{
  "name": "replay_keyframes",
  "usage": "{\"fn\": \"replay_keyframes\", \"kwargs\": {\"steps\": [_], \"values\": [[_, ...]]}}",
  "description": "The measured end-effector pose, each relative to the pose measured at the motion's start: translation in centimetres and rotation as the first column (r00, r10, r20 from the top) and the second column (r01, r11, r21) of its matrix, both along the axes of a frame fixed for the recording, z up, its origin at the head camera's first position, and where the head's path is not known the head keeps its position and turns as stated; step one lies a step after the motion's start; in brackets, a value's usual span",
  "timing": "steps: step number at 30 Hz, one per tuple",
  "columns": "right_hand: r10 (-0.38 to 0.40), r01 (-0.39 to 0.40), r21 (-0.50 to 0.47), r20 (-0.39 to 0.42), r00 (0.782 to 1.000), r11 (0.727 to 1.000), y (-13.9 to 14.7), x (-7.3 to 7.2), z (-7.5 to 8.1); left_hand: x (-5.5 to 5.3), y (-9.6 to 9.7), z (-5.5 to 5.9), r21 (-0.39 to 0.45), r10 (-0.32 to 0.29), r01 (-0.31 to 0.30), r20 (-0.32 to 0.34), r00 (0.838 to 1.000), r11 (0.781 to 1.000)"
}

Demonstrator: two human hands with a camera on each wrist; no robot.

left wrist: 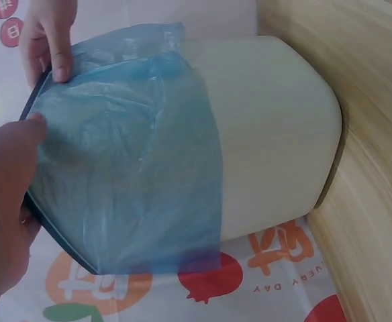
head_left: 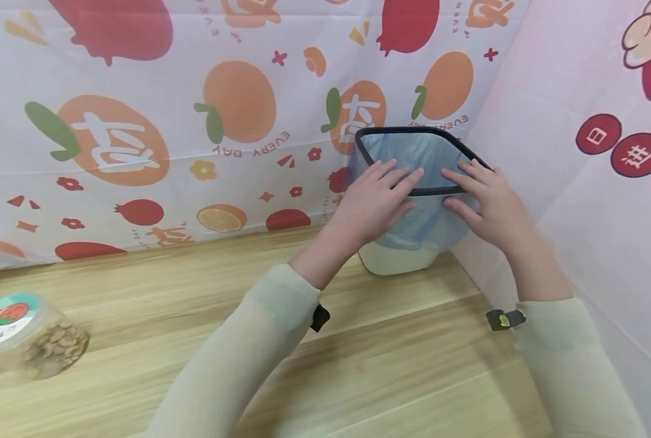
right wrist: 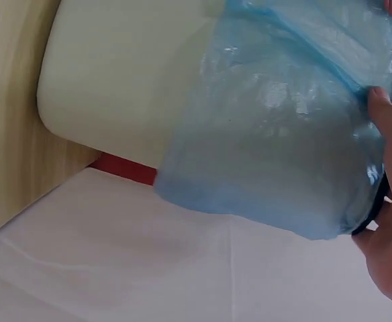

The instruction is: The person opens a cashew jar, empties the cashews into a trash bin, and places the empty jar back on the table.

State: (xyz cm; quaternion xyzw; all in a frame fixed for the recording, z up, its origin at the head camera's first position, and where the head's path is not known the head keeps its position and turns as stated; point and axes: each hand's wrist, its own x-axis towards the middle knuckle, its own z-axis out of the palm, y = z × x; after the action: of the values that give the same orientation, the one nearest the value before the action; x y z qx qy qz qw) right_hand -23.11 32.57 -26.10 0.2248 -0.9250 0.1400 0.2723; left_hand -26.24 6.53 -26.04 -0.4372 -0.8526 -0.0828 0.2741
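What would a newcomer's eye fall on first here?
Probably the blue bag folded over the pale bin's black rim at right, with the left hand and right hand on it. Next, the bold fruit-printed sheet behind, then the clear tub at far left.

patterned backdrop (head_left: 183, 79): "every day" | red discs (head_left: 639, 155) on side sheet (head_left: 550, 201): 日, 进

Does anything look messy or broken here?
Nothing looks broken or spilled. Only the blue bag looks a bit messy: outside the bin, its overhang is creased and folded, not smooth.
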Motion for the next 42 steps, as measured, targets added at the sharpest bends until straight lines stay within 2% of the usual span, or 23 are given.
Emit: {"fn": "replay_keyframes", "kwargs": {"steps": [4,10,17,26,36,42], "values": [[0.011,-0.013,-0.023,-0.070,0.998,1.000,-0.2,-0.3,-0.5,-0.3,-0.1,-0.1,0.022,0.012,-0.012,0.001,1.000,1.000],[-0.053,0.047,-0.061,-0.109,0.993,0.997,-0.7,-0.3,-0.8,-0.3,-0.4,-0.3,0.057,0.016,-0.016,0.001,1.000,0.998],[-0.088,0.077,-0.079,-0.151,0.985,0.994,-1.5,0.0,-1.1,-0.2,-1.1,-0.4,0.101,-0.012,0.015,-0.034,0.999,0.995],[-0.059,0.049,-0.066,-0.157,0.986,0.997,-2.6,0.4,-1.2,0.2,-2.4,-0.7,0.135,-0.040,0.049,-0.066,0.997,0.990],[-0.042,0.033,-0.061,-0.155,0.987,0.998,-4.3,0.4,-1.3,0.8,-4.2,-0.8,0.132,-0.017,0.024,-0.048,0.999,0.991],[-0.038,0.032,-0.045,-0.147,0.988,0.998,-4.9,0.3,-1.3,1.0,-5.0,-1.0,0.148,-0.021,0.029,-0.056,0.998,0.989]]}}
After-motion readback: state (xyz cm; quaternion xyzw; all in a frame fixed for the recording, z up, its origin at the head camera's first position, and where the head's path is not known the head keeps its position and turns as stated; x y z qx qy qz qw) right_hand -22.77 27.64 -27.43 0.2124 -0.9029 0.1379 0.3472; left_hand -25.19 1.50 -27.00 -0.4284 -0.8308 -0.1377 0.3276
